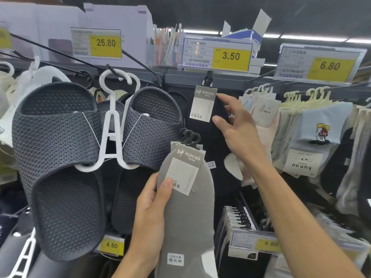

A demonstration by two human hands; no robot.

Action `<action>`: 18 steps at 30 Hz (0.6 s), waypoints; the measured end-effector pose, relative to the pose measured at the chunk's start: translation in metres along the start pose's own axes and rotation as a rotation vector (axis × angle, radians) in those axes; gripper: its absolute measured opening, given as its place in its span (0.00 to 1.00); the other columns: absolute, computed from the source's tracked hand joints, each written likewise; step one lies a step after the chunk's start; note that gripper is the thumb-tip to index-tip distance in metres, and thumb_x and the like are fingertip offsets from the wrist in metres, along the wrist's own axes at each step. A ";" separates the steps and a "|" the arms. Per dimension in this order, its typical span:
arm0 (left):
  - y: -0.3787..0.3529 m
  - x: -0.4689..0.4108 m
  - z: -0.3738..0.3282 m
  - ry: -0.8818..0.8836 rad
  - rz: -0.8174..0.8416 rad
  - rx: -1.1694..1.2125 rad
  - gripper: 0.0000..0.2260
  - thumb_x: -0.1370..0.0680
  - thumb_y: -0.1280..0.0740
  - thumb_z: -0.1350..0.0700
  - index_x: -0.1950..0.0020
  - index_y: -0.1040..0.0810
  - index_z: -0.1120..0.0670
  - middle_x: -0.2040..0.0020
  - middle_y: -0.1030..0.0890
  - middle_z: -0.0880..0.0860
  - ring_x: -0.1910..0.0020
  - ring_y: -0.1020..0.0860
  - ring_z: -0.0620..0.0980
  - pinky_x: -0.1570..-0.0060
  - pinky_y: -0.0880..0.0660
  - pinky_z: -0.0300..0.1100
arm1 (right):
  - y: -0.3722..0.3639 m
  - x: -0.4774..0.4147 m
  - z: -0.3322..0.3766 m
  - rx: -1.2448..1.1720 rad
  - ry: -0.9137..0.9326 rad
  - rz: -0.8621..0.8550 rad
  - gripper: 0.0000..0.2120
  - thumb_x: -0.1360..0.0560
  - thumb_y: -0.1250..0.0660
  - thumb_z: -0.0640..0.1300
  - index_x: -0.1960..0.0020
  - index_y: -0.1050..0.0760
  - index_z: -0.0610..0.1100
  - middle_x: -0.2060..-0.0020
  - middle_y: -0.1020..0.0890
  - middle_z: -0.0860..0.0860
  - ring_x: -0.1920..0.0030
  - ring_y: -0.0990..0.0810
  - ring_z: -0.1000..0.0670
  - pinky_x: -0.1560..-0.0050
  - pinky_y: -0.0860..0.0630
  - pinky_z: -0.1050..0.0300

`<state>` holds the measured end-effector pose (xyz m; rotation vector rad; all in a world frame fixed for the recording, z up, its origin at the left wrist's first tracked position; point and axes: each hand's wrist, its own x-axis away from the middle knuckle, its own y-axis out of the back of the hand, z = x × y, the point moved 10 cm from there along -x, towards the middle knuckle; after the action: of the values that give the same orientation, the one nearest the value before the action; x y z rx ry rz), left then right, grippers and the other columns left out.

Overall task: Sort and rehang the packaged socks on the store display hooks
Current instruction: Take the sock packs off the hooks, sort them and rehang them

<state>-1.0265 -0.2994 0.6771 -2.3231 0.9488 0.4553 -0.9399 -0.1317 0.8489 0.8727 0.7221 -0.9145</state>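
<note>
While sorting, I am gripping a stack of grey socks (188,217) in my left hand (152,207), thumb pressing on the card label, well below the 3.50 price tag (217,55). My right hand (234,133) is holding its fingers spread and relaxed, thumb touching the black socks (203,105) hanging on the hook directly below that tag. Dark slippers (56,147) are hanging below and left of the tag.
</note>
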 end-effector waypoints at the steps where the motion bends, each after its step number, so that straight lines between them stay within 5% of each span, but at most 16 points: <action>1: 0.000 0.000 0.000 0.001 0.000 0.002 0.17 0.27 0.32 0.41 0.44 0.18 0.47 0.48 0.14 0.53 0.53 0.15 0.47 0.60 0.20 0.37 | 0.000 0.000 -0.002 0.021 0.004 0.003 0.24 0.22 0.34 0.42 0.29 0.31 0.59 0.47 0.29 0.78 0.46 0.31 0.79 0.47 0.33 0.79; 3: 0.000 0.000 -0.001 0.000 0.002 0.008 0.17 0.28 0.32 0.41 0.44 0.18 0.47 0.48 0.14 0.52 0.53 0.15 0.47 0.61 0.20 0.37 | 0.004 0.003 -0.003 0.058 0.017 -0.003 0.26 0.21 0.35 0.43 0.28 0.34 0.63 0.45 0.30 0.78 0.46 0.32 0.79 0.46 0.33 0.74; 7: -0.002 0.000 -0.002 -0.013 0.003 0.000 0.13 0.26 0.32 0.43 0.44 0.18 0.47 0.49 0.14 0.52 0.53 0.15 0.46 0.60 0.20 0.37 | 0.008 0.013 -0.003 0.104 -0.014 -0.004 0.29 0.22 0.34 0.42 0.27 0.35 0.66 0.39 0.24 0.61 0.39 0.25 0.59 0.39 0.24 0.55; 12: -0.002 0.000 -0.002 -0.031 0.004 -0.002 0.11 0.24 0.34 0.46 0.46 0.18 0.47 0.50 0.14 0.52 0.54 0.15 0.46 0.61 0.20 0.36 | 0.031 0.055 0.022 0.079 0.033 -0.164 0.16 0.24 0.31 0.42 0.40 0.24 0.58 0.49 0.22 0.59 0.48 0.22 0.60 0.47 0.24 0.68; 15: -0.004 0.000 -0.006 -0.055 0.008 -0.019 0.11 0.23 0.35 0.46 0.46 0.18 0.47 0.50 0.14 0.52 0.54 0.15 0.46 0.60 0.20 0.36 | 0.017 0.088 0.035 -0.028 0.010 -0.017 0.07 0.27 0.30 0.53 0.49 0.22 0.58 0.57 0.19 0.58 0.56 0.20 0.57 0.56 0.25 0.70; 18: -0.010 0.001 -0.008 -0.069 0.019 -0.011 0.10 0.22 0.35 0.48 0.45 0.18 0.48 0.50 0.14 0.52 0.55 0.15 0.46 0.60 0.20 0.36 | -0.001 0.112 0.037 -0.096 -0.053 0.110 0.13 0.33 0.27 0.59 0.50 0.22 0.59 0.58 0.19 0.59 0.60 0.20 0.56 0.61 0.24 0.68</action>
<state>-1.0177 -0.2989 0.6864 -2.2947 0.9380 0.5465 -0.8863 -0.2045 0.7737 0.7929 0.6608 -0.7955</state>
